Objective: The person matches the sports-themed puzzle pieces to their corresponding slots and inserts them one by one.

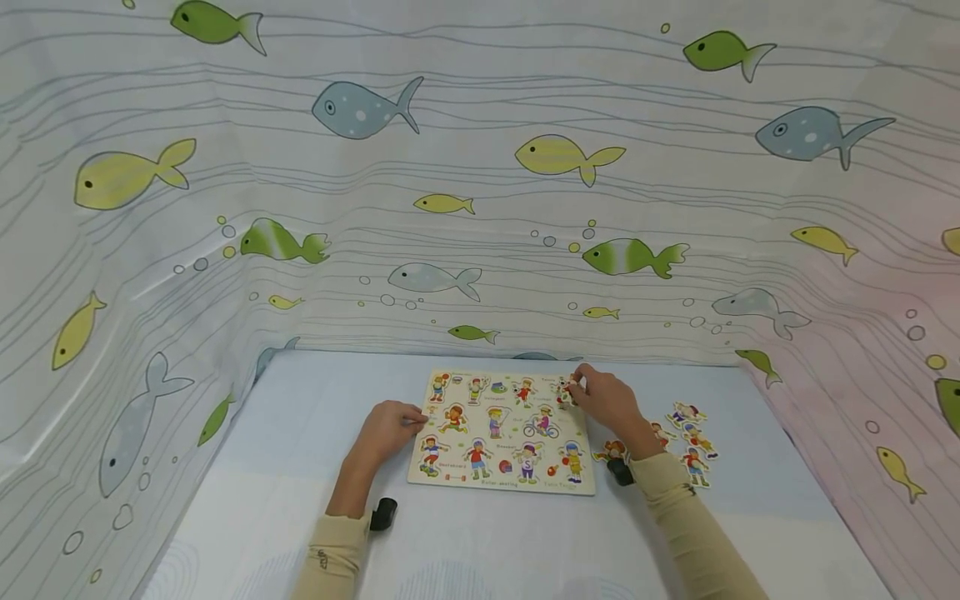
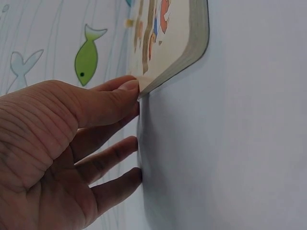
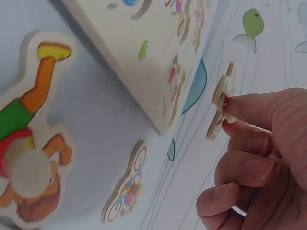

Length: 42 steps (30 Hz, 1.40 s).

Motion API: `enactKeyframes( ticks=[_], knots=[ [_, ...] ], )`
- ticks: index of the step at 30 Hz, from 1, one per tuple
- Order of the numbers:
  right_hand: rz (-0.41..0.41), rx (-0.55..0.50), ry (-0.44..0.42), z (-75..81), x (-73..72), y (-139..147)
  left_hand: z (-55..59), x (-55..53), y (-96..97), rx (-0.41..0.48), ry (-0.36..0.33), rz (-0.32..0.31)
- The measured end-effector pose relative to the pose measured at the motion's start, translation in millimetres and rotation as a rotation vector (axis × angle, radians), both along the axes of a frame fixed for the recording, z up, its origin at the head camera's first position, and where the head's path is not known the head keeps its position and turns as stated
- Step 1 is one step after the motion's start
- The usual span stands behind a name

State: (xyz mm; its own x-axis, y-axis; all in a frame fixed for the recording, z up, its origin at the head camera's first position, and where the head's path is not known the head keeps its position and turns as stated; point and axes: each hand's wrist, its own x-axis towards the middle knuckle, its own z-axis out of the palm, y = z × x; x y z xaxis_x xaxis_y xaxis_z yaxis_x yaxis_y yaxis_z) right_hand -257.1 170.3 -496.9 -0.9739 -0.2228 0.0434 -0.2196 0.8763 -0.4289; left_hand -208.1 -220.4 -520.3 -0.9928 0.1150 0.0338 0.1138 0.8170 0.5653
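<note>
A wooden puzzle board with cartoon sports figures lies on the table. My left hand is at its left edge; in the left wrist view the thumb and forefinger pinch the edge, while the other fingertips touch the table. Over the board's upper right corner, my right hand pinches a small puzzle piece between thumb and forefinger. The right wrist view shows that piece nearly edge-on and raised off the board, so its picture is mostly hidden. The other right fingers are curled beneath.
Right of the board lie several loose puzzle pieces, including a runner piece with green shorts and a bicycle piece, close by the board's edge. Fish-patterned sheeting rises behind and beside the table.
</note>
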Motion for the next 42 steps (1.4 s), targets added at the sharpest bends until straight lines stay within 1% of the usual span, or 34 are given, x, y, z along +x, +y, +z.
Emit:
enactKeyframes(
  ticks=[8,15,17,22,28,34,42],
  knots=[
    [0.034,0.002,0.015,-2.4,-4.1,-17,0.3,-1.0,0.4,0.011,0.008,0.002],
    [0.043,0.033,-0.034,-10.6,-11.7,-30,-0.7,0.2,0.9,0.008,-0.004,0.005],
    [0.050,0.032,-0.040,-12.2,-13.4,-34,-1.0,0.3,0.8,0.001,0.002,-0.002],
    [0.080,0.017,-0.013,-13.9,-16.2,-44,-1.3,-0.6,0.5,-0.001,0.015,-0.005],
    [0.116,0.035,-0.002,-15.6,-18.4,-54,-1.3,-0.6,0.2,0.015,0.000,0.002],
    [0.116,0.066,-0.015,-17.8,-22.2,-64,-0.5,0.4,-0.2,0.018,0.001,0.002],
    [0.116,0.081,-0.013,-18.7,-26.1,-75,-0.5,0.1,-0.1,0.008,0.023,-0.005]
  ],
)
